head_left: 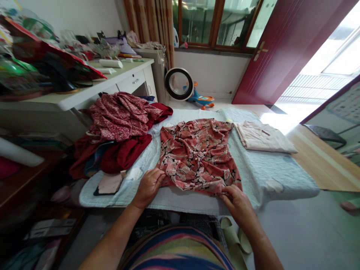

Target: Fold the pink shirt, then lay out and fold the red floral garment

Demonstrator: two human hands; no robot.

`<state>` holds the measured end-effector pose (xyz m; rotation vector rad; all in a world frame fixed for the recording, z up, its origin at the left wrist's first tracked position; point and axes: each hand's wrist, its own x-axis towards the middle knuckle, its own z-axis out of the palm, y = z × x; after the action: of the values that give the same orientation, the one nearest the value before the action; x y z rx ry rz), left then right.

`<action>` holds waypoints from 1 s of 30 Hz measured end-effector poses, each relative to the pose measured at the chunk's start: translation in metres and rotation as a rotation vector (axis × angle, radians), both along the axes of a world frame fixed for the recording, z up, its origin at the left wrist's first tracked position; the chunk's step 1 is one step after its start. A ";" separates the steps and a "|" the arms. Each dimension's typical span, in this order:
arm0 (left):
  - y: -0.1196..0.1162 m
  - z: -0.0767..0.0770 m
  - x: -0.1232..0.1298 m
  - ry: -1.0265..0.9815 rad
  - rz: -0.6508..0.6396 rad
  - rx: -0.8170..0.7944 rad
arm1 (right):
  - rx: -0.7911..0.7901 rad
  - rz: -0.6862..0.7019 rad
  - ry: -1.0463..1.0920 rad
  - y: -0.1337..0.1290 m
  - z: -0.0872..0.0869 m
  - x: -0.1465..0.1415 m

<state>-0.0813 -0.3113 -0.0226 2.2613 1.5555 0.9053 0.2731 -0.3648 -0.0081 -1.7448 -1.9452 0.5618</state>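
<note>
A floral garment point(197, 157) in pink, brown and black, which looks like a shirt, lies spread and wrinkled on a pale blue quilted cover point(249, 168). At its near left corner, my left hand point(150, 185) is closed with the fabric pinched between thumb and fingers. My right hand point(236, 198) pinches the near edge on the right side. Between the two hands that edge runs roughly straight, with a few small buttons showing down the middle.
A heap of red patterned clothes point(120, 116) lies on the left, and a folded cream garment point(263, 137) on the right. Near the front left corner rests a phone-like flat item point(109, 183). A cluttered desk point(132, 75) and an open-doored washing machine point(165, 71) stand behind.
</note>
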 end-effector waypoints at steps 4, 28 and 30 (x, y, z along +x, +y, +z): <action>-0.004 0.005 0.006 -0.040 -0.052 -0.085 | 0.032 -0.020 -0.010 -0.006 0.001 0.007; 0.056 0.097 -0.014 -0.006 0.088 -0.087 | -0.186 0.034 0.642 0.083 0.085 0.028; 0.059 0.103 -0.011 -0.211 0.112 -0.285 | -0.117 0.043 0.607 0.095 0.094 0.026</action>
<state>-0.0921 -0.2526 0.0808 1.8388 1.6121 0.8567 0.2994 -0.2699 0.0863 -1.3765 -1.5400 1.0919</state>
